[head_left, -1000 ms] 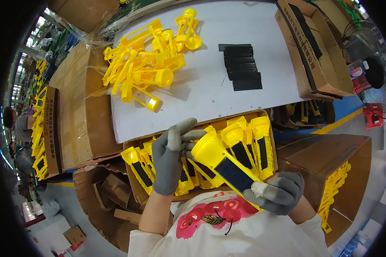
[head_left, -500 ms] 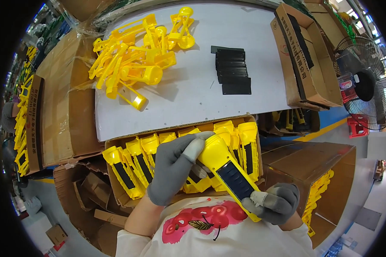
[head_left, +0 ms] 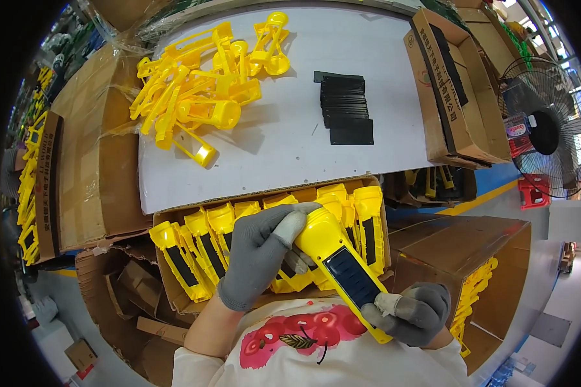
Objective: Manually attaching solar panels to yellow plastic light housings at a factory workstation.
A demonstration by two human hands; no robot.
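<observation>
The left hand point(head_left: 257, 248) and the right hand point(head_left: 414, 313) hold one yellow casing point(head_left: 325, 241) at its two ends. Black plates point(head_left: 346, 103) lie beyond the carton point(head_left: 181, 215).

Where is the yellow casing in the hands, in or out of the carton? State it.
Out. The left hand and right hand hold the yellow casing at opposite ends, its lower end over the shirt, past the carton.
</observation>
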